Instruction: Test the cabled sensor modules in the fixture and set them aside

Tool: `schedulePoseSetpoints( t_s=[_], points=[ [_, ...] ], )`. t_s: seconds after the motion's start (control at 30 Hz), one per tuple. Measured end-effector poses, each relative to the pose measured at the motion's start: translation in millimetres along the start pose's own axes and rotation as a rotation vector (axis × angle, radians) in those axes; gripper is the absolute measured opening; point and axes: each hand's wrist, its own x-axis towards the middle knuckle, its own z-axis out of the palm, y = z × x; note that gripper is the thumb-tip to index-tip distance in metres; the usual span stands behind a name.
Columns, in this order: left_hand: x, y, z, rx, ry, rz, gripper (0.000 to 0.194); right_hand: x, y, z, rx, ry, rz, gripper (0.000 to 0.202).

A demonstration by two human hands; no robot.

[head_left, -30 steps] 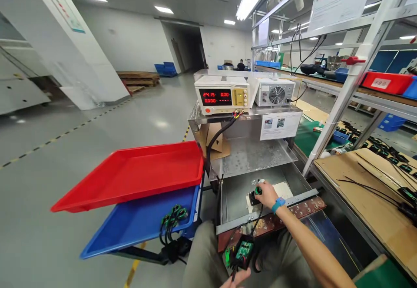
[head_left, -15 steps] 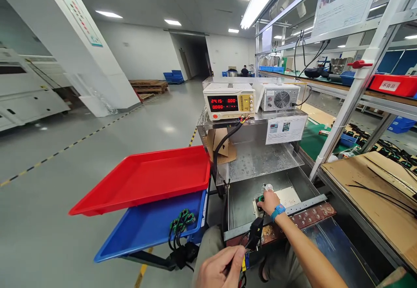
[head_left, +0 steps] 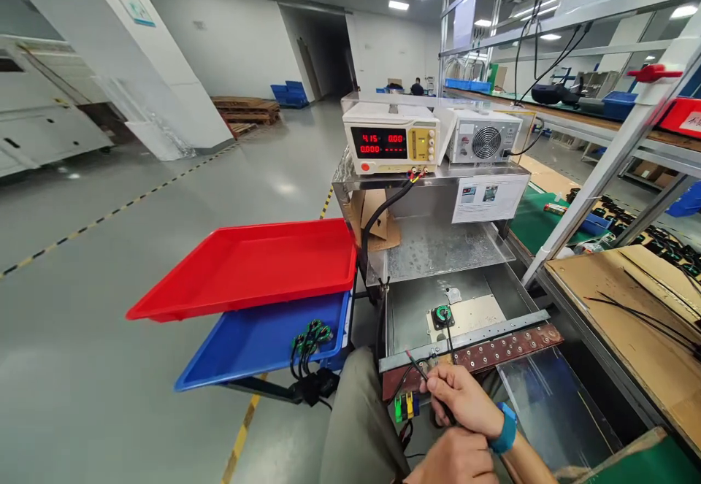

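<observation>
My right hand (head_left: pixel 465 400), with a blue band on its wrist, pinches a thin black cable (head_left: pixel 419 367) whose tip shows red. Low in the picture, against my right wrist, my left hand (head_left: pixel 457 458) is curled closed; whatever its fingers hold is hidden. Beyond my hands, a round black part with a green coil-like ring (head_left: pixel 443 315) sits on a pale plate (head_left: pixel 482 315) inside an open metal box. A black lead runs from it toward me. Left of my right hand hang green, blue and yellow connectors (head_left: pixel 406 406).
A power supply (head_left: pixel 390 141) with red digits stands on the metal shelf above. At left, a red tray (head_left: pixel 246 265) overlaps a blue tray (head_left: pixel 246 338) holding several green-ringed parts (head_left: pixel 312 338). A riveted brown strip (head_left: pixel 509 349) edges the box. At right is a cardboard-covered bench (head_left: pixel 618 309).
My right hand has let go of the green-ringed part in the box, come back toward me and taken the black cable. My left hand has moved right, beside my right wrist. The view has tilted down.
</observation>
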Motion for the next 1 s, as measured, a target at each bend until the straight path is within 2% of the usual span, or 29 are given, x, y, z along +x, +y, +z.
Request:
schedulePoseSetpoints(
  t_s=[0.07, 0.1, 0.2, 0.27, 0.33, 0.43, 0.63, 0.77, 0.9, 1.0],
  points=[
    [-7.4, 5.9, -14.3, -0.015, 0.155, -0.064, 0.042, -9.1, 6.5, -1.1, 0.009, 0.111, -0.053, 0.056],
    [-9.7, 7.8, -24.9, -0.020, 0.279, -0.170, 0.035, -13.4, 8.3, -1.5, 0.003, 0.140, -0.068, 0.055],
    [-11.5, 5.5, -57.1, -0.084, 0.657, -0.710, 0.017, -24.7, 11.7, 1.3, -0.036, 0.156, -0.054, 0.053],
    [-10.8, -1.5, -72.1, -0.233, 0.765, -0.955, 0.027, -29.7, 14.8, 5.9, -0.054, 0.141, -0.024, 0.054],
    [-10.9, -8.8, -80.9, -0.413, 0.774, -1.060, 0.039, -32.5, 18.9, 10.4, -0.066, 0.121, -0.014, 0.055],
    [-13.9, -14.0, -86.8, -0.621, 0.740, -1.123, 0.043, -34.3, 23.4, 14.6, -0.101, 0.115, -0.014, 0.054],
    [-25.0, -9.8, -94.0, -1.044, 0.764, -1.213, 0.038, -36.6, 24.6, 18.6, -0.174, 0.167, 0.000, 0.051],
    [-34.7, -8.6, -97.8, -1.273, 0.790, -1.316, 0.033, -34.6, 32.3, 26.7, -0.116, 0.223, 0.056, 0.056],
    [-49.9, -9.5, -96.6, -1.348, 0.741, -1.469, 0.018, -35.2, 40.2, 38.4, -0.176, 0.322, 0.017, 0.051],
    [-64.6, -8.2, -89.0, -1.231, 0.729, -1.533, 0.026, -39.1, 38.7, 46.1, -0.423, 0.378, -0.078, 0.040]
  ],
)
